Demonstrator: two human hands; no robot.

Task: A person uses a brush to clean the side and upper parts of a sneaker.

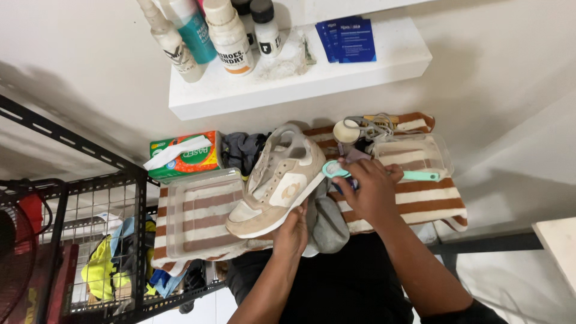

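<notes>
A beige and white sneaker [278,182] lies tilted on its side over a brown-and-white striped towel [427,201]. My left hand [292,233] grips the sneaker by its sole edge from below. A grey cloth [329,225] hangs under the shoe beside that hand. My right hand [367,189] is closed around a teal-handled brush [420,176], whose round head sits next to the shoe's heel.
Clear plastic trays [198,210] [414,153] rest on the towel. A green tissue pack [183,156] and a dark cloth [243,150] lie behind the shoe. Bottles [228,33] stand on a white wall shelf [300,84]. A black wire rack [102,240] with rags stands left.
</notes>
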